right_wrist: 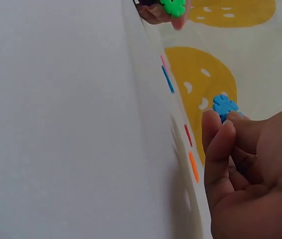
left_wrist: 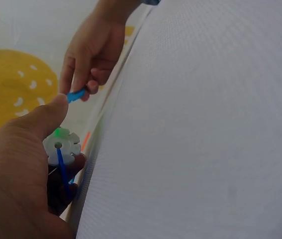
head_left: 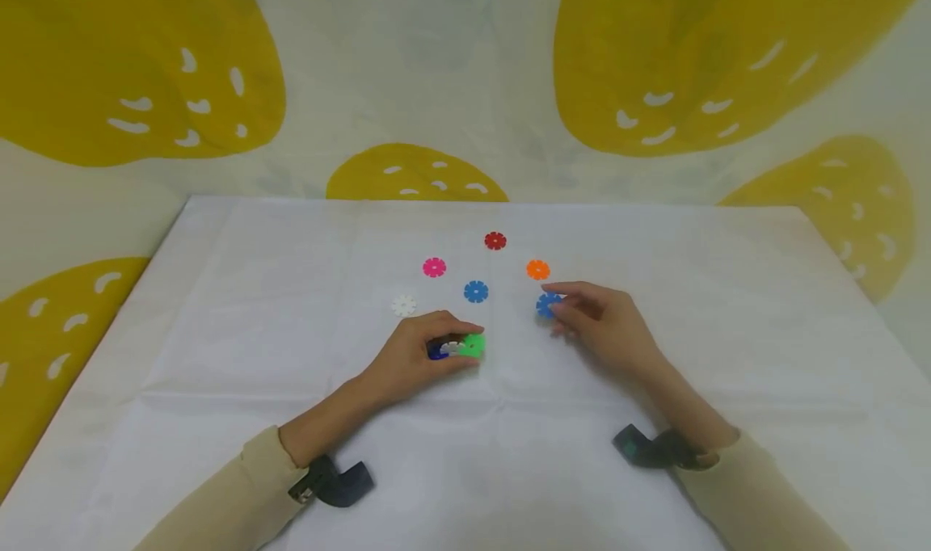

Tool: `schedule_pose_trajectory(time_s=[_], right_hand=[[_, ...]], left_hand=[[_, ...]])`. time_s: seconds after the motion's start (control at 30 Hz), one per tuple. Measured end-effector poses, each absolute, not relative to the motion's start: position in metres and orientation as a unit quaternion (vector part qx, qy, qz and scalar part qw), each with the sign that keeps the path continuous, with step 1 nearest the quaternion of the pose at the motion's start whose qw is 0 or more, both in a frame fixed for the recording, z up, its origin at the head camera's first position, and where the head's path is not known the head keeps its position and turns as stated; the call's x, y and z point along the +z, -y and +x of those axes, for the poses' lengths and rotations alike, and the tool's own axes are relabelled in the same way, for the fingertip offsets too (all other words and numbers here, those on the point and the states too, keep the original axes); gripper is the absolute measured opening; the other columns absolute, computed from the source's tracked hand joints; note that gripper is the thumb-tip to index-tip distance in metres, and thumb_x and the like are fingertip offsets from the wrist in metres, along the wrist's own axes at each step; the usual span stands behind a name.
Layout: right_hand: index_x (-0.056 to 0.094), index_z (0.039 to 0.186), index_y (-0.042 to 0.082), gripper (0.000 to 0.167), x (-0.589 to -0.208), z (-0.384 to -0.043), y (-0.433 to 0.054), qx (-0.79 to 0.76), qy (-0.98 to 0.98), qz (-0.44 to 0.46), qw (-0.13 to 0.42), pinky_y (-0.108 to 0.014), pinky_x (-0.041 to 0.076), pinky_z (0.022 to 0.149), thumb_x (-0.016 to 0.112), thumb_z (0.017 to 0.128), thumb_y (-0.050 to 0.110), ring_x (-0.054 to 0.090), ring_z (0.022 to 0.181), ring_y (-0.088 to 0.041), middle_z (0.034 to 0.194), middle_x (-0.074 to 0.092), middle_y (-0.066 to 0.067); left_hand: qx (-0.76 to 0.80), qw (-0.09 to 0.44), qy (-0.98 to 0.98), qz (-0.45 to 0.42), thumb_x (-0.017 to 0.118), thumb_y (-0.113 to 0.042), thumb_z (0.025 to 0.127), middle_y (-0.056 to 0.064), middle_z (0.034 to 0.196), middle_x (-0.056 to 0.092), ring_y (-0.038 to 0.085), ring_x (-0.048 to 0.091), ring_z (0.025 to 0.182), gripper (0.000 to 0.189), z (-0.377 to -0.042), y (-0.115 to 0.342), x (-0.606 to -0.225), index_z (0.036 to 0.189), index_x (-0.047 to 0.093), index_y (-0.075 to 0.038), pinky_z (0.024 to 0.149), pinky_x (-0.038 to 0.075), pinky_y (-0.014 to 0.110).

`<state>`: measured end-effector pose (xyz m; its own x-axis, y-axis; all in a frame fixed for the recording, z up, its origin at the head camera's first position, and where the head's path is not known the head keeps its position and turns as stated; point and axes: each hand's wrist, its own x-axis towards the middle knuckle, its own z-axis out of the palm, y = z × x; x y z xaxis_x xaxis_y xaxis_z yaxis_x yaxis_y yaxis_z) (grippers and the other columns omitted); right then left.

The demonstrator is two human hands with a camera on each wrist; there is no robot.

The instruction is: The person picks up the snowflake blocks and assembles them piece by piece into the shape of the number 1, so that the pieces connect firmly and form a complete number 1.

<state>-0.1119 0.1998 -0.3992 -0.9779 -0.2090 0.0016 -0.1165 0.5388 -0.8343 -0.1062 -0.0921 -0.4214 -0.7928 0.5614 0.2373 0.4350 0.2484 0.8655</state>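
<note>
Blue disc (head_left: 545, 306), pinched by the right hand (head_left: 611, 329), lies at two o'clock from the disc cluster (head_left: 455, 347) the left hand (head_left: 409, 347) grips.

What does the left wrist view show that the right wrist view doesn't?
Left wrist only: a white notched round plastic disc in the grip of the left hand, its centre hole visible.
Right wrist only: a pink plastic disc, seen edge-on.
Both: the left hand, the right hand pinching a blue notched plastic disc, and some of a green notched plastic disc at the left hand.
</note>
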Motion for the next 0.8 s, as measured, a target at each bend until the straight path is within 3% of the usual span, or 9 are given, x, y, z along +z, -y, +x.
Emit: schedule_pose_trajectory(time_s=[0.17,0.43,0.8], right_hand=[[0.065,0.123,0.019,0.031,-0.395,-0.105,-0.187,-0.487,-0.867,-0.095,0.047,-0.026,0.053,0.066,0.067,0.091,0.019,0.064,0.071,-0.015,0.083,0.066,-0.001],[0.068,0.118,0.021,0.029,-0.394,-0.098,-0.169,-0.524,-0.845,-0.098,0.049,-0.029,0.054,0.065,0.069,0.09,0.017,0.065,0.069,-0.017,0.081,0.068,0.0],[0.069,0.117,0.018,0.027,-0.39,-0.092,-0.157,-0.512,-0.846,-0.125,0.08,-0.029,0.054,0.067,0.068,0.09,0.019,0.067,0.073,-0.014,0.082,0.071,0.004]], left_hand=[[0.519,0.057,-0.793,0.314,0.077,-0.003,0.079,0.007,0.095,0.066,0.019,0.062,0.09,0.036,-0.099,0.09,-0.398,0.114,0.068,0.001,0.08,0.051,0.029],[0.517,0.046,-0.794,0.316,0.078,-0.019,0.081,-0.009,0.096,0.064,0.006,0.059,0.092,0.037,-0.11,0.095,-0.422,0.116,0.07,-0.014,0.08,0.05,0.026],[0.523,0.043,-0.789,0.318,0.078,-0.017,0.081,-0.008,0.095,0.065,0.007,0.059,0.09,0.036,-0.108,0.091,-0.424,0.116,0.07,-0.012,0.078,0.05,0.027]])
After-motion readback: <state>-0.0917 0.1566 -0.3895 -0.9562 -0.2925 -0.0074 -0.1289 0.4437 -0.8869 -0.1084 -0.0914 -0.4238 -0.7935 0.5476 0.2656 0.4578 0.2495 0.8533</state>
